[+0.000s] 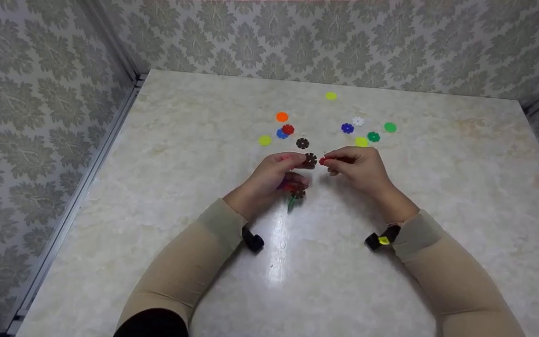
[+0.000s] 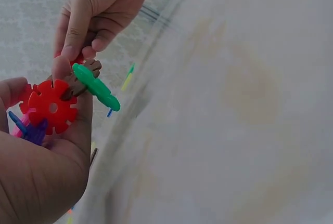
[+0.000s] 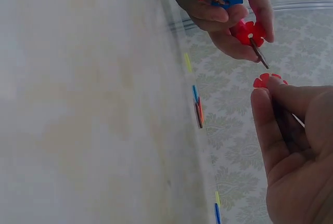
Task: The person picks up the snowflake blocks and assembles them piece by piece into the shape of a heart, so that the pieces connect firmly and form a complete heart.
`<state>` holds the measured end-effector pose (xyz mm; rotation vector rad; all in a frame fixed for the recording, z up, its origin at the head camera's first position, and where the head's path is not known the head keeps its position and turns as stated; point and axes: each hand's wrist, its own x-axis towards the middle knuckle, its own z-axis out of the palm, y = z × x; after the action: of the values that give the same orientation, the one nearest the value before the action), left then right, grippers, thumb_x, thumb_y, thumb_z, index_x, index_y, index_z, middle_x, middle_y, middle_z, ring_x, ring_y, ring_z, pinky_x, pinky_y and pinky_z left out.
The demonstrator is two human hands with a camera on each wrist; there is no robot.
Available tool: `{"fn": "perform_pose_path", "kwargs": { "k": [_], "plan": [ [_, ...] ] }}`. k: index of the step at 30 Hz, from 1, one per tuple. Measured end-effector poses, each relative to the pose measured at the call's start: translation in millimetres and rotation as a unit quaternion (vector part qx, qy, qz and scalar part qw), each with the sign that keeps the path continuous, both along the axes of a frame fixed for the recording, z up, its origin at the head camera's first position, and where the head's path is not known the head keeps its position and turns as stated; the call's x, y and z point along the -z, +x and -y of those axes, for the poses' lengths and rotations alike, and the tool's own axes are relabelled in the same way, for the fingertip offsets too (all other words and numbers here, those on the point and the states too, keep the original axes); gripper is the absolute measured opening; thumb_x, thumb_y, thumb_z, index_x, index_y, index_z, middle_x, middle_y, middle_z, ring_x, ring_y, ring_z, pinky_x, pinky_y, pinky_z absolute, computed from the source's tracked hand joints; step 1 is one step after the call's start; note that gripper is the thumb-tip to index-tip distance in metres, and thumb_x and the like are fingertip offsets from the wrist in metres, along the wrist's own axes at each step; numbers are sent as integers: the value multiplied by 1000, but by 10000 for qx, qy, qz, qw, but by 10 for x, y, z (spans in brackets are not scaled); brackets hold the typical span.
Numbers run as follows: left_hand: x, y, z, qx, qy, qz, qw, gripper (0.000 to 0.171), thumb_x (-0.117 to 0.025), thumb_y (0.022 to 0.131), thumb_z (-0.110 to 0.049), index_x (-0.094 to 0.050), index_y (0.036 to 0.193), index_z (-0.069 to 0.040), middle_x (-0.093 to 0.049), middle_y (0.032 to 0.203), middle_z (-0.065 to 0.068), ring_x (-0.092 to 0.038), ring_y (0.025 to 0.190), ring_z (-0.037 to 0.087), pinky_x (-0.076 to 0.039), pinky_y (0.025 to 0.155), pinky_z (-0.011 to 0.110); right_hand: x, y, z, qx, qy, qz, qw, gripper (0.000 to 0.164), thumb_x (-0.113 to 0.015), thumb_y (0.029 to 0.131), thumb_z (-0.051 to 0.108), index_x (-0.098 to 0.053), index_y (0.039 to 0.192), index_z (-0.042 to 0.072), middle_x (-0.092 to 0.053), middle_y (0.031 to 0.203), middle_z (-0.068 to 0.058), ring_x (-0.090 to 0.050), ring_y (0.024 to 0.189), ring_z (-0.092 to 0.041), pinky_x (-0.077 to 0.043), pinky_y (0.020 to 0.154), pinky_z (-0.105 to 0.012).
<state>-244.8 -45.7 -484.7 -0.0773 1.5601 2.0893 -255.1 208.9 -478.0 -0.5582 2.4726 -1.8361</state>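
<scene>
Hanging above the worktop (image 1: pixel 194 121), a cluster of joined notched discs (image 2: pixel 40 110) is held by the left hand (image 1: pixel 269 175), its grip clamped on it — red, brown, green and blue pieces are seen. A single red disc (image 3: pixel 263 80) is pinched between thumb and fingers in the right hand's (image 1: pixel 363 168) grip, just apart from the cluster's outer brown disc (image 1: pixel 313 161). Beyond the hands, loose discs are spread — an orange disc (image 1: pixel 282 116), a white disc (image 1: pixel 357 121) and a loose brown disc (image 1: pixel 302 143) among them.
</scene>
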Motion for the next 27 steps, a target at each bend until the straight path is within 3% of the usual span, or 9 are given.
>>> {"fn": "perform_pose_path", "kwargs": {
  "k": [5,10,14,19,24,27],
  "plan": [
    [1,5,1,94,-86,-52,9999,29,-67,115,-30,-79,132,-10,-83,126,4,-80,82,16,-69,81,34,12,43,36,-11,-38,-167,9999,15,-84,99,-1,-87,113,-1,-85,109,-23,-82,82,-6,-70,80,-24],
    [11,27,-9,167,-12,-17,9999,26,-68,115,-29,-80,130,-11,-82,125,4,-79,83,17,-68,77,35,13,84,63,40,413,-832,9957,13,-86,98,0,-90,109,4,-87,104,-16,-79,81,-4,-65,77,-16],
    [15,50,-37,151,0,-96,9998,27,-67,116,-27,-81,130,-9,-83,119,3,-79,78,15,-68,75,32,-13,124,84,-6,986,-1596,9822,13,-87,97,0,-90,108,6,-86,96,-10,-77,81,-10,-61,77,-10],
    [-2,74,-48,180,88,-150,9997,28,-67,116,-27,-81,129,-7,-82,113,1,-79,77,15,-68,75,32,-44,159,85,-148,1357,-2369,9619,15,-85,96,-5,-90,108,3,-85,92,-11,-78,79,-23,-55,79,-4],
    [-21,73,-40,309,-51,-197,9993,28,-68,115,-29,-82,128,-8,-82,120,8,-80,80,15,-69,79,31,-43,165,68,-353,1531,-2650,9514,18,-82,96,-8,-89,109,2,-85,95,-13,-81,81,-25,-54,82,-1],
    [-35,59,-27,368,-145,-247,9989,28,-67,116,-30,-81,129,-9,-81,129,13,-81,82,15,-70,82,32,-38,148,72,-302,1547,-2660,9510,16,-83,97,-5,-89,110,3,-86,98,-12,-82,84,-25,-55,83,-1]
  ]
}}
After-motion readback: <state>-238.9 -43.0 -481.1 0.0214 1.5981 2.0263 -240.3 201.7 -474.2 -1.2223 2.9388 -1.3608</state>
